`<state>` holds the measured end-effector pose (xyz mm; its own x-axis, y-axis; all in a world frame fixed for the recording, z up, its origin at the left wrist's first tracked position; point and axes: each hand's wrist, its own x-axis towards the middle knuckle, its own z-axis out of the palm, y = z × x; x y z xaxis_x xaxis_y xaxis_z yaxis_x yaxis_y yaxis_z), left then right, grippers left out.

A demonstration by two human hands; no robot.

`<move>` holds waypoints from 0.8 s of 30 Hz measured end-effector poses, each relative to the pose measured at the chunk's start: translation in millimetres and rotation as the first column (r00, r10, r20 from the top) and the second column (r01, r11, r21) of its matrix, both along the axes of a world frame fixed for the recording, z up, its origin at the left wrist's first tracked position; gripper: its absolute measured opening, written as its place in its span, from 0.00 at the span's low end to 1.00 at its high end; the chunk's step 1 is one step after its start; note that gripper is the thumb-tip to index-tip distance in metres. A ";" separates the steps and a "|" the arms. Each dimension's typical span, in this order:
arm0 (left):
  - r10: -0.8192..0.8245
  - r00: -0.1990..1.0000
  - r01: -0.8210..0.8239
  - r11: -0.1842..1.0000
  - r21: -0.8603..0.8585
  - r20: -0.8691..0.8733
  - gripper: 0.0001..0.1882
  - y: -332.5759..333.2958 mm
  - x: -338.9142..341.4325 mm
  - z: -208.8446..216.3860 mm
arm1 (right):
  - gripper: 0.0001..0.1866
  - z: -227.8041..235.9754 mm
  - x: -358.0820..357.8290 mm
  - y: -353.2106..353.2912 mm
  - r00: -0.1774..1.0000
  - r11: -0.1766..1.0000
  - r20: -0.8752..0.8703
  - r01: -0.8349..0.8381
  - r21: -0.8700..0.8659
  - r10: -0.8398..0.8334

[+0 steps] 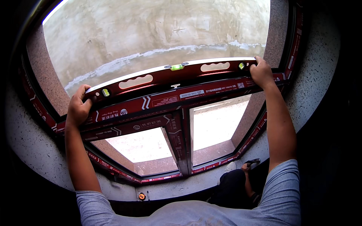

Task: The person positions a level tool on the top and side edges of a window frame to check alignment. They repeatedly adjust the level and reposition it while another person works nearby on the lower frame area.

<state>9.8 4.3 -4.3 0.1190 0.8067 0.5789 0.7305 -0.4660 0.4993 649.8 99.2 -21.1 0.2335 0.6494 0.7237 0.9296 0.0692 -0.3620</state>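
Observation:
A long dark red spirit level with green vials and two oval grip slots stands on edge along the horizontal crossbar of a window frame. My left hand grips its left end, fingers over the top edge and thumb in front. At the other end my right hand is closed round the level near its end vial. Red printed protective film wraps the crossbar. The middle vial sits at the level's top edge; I cannot make out where its bubble rests.
Below the crossbar are two lower window openings, split by an upright mullion. An orange and black tape measure lies on the pale sill. Another person's hand is near a dark object at the lower right. A rough plastered wall rises outside.

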 end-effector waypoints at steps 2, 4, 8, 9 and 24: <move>0.004 1.000 -0.004 1.000 0.000 0.007 0.08 0.7 -0.1 -0.5 | 0.24 0.3 0.6 -0.7 1.000 1.000 0.002 0.005 -0.008 -0.005; -0.008 1.000 0.007 1.000 0.005 0.011 0.09 1.8 0.0 -1.0 | 0.24 0.3 1.3 -0.7 1.000 1.000 0.000 0.004 -0.010 -0.004; -0.018 1.000 0.018 0.999 0.036 0.003 0.09 1.2 1.4 -1.2 | 0.24 -0.1 1.9 0.0 1.000 1.000 -0.017 -0.006 -0.006 0.006; -0.019 1.000 0.019 0.999 0.034 0.003 0.08 1.4 1.0 -1.2 | 0.24 -0.2 1.8 0.2 1.000 1.000 -0.022 -0.008 -0.007 0.008; -0.016 1.000 0.016 1.000 0.023 0.017 0.09 -0.2 2.0 0.1 | 0.23 0.5 2.3 0.4 1.000 1.000 -0.014 0.004 -0.023 -0.005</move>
<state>11.8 4.2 -4.2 0.1217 0.7915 0.5989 0.7142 -0.4888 0.5010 652.0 99.6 -20.6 0.2464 0.6650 0.7051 0.9248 0.0564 -0.3763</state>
